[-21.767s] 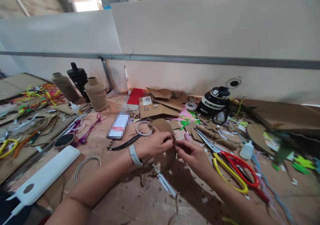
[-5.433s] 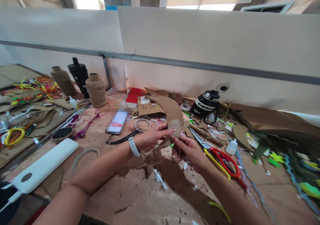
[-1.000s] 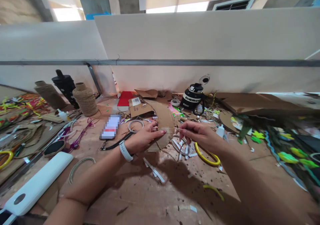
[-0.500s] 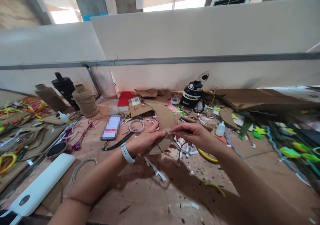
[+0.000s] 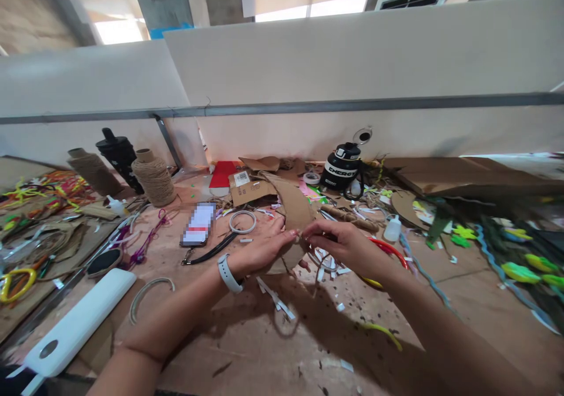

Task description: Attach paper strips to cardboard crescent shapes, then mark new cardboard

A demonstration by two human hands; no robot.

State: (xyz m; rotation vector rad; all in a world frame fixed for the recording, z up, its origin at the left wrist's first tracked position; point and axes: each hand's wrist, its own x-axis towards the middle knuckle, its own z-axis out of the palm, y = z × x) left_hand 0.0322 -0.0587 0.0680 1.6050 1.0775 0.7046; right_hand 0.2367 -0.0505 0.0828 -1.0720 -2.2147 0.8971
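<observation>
A curved cardboard strip stands up from the middle of the table. My left hand, with a pale watch band at the wrist, grips its lower part, thumb on the near face. Close to that thumb, my right hand pinches a thin brown twine against the cardboard. A loose length of the twine hangs below the right fingers. The exact pinch point is small and partly hidden by the fingertips.
A phone and a tape roll lie left of my hands. Twine spools stand at the back left, a black bottle at the back. A glue bottle is to the right. Paper scraps litter the front.
The cardboard strip has turned slightly, showing a narrower face. My right hand stays at its edge with the twine. The whole view has shifted a little.
</observation>
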